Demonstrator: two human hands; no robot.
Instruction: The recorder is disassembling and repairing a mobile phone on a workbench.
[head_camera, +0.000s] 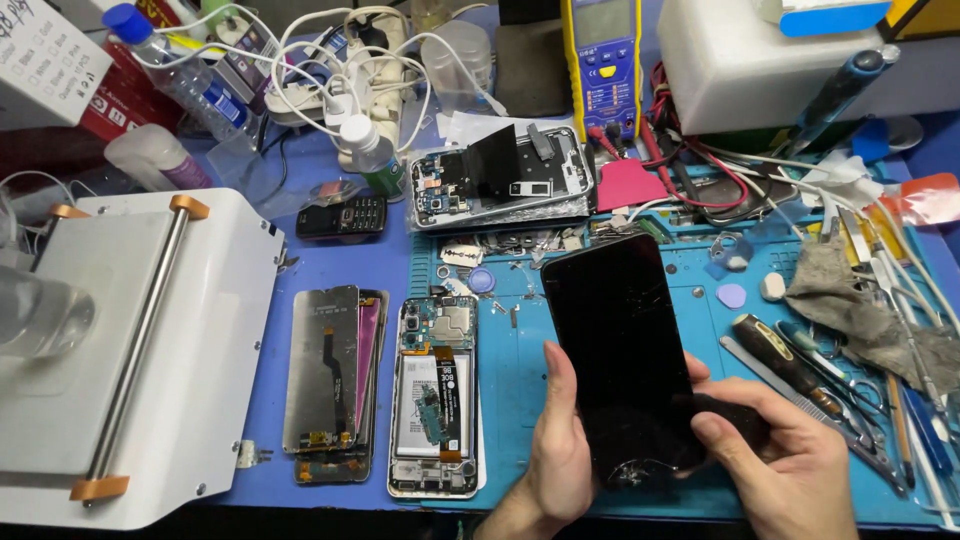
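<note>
Both hands, left hand (562, 462) and right hand (775, 455), grip a cracked black phone screen (625, 360) at 6 o'clock; opened phone (437, 395) at 9 o'clock remains screenless.

Left hand (560, 455) upright, palm inward, thumb raised, fingers (553, 385) curled in grip. Right hand (775, 450) opposite, thumb (725, 432) pressed flat, fingers wrapped behind. Wrists low, close together.

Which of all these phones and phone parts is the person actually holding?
The black cracked screen panel, gripped between the left hand and right hand. The opened phone and the spare screens lie untouched on the mat to its left.
</note>
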